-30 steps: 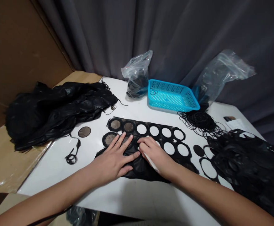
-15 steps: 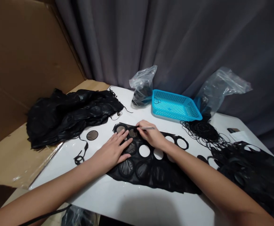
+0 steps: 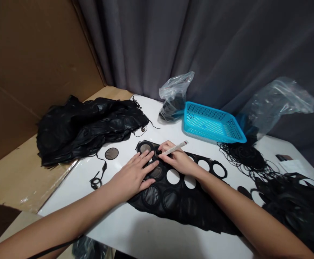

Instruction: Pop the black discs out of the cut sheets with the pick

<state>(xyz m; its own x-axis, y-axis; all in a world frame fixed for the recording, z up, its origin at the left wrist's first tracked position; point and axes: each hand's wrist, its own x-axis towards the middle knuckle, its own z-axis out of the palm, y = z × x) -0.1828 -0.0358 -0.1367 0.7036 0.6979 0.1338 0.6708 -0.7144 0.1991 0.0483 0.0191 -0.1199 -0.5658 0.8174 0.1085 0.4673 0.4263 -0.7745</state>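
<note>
A black sheet point(image 3: 211, 216) with rows of round outlines lies on the white table. Some circles are open holes showing white; others hold dark, semi-sheer discs. My left hand point(image 3: 135, 175) rests flat on the sheet's left part, fingers spread. Near its top edge, my right hand point(image 3: 178, 160) pinches a slim pale tool point(image 3: 176, 147), its handle slanting up to the right. The tool's tip is hidden by my fingers at one of the top-row circles. A loose dark disc point(image 3: 111, 153) lies to the left of the sheet.
Crumpled black sheets point(image 3: 92, 131) are piled at the left. At the back stand a blue basket point(image 3: 215, 138) and two clear plastic bags point(image 3: 175, 88) with dark contents. Thin black rings point(image 3: 245, 156) and cut black scraps point(image 3: 297, 205) lie at the right. Cardboard point(image 3: 38, 54) rises at left.
The view has shifted, so things appear farther right. The tool in my right hand has swung, its handle now pointing more upward. My left hand stays flat on the sheet.
</note>
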